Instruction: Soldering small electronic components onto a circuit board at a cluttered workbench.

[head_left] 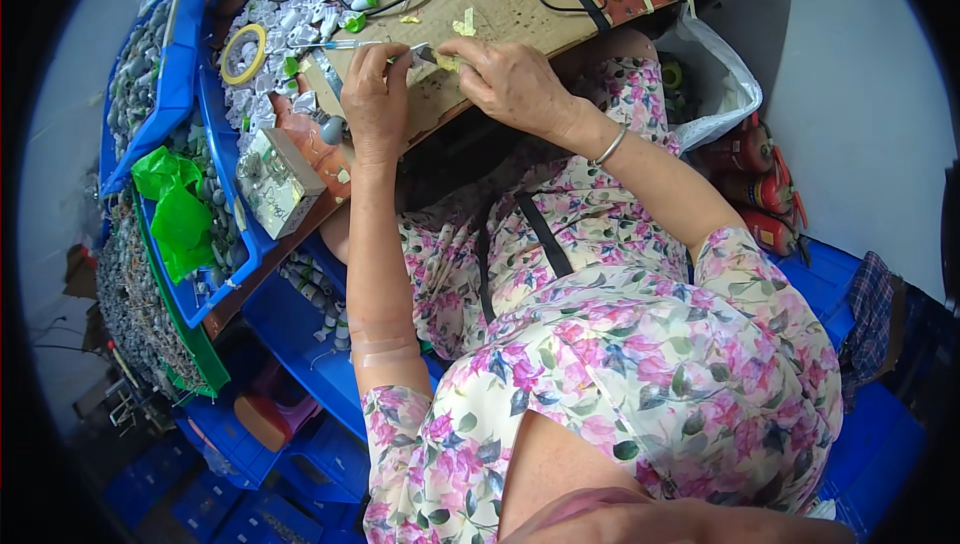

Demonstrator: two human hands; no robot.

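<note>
Both my hands work close together over the brown cardboard sheet at the table's near edge. My left hand is closed in a pinch; what lies between its fingertips is small and mostly hidden. A thin tool with a clear blue handle runs to those fingertips; whether they grip it I cannot tell. My right hand has thumb and forefinger closed on a small yellow piece, which looks like tape. A small dark grey part shows between the two hands. Yellow scraps lie just beyond.
Many small white parts spread over the table's left side, with a yellow tape roll and a small box. Blue bins of grey parts stand further left. A white bag and red fire extinguishers are at right.
</note>
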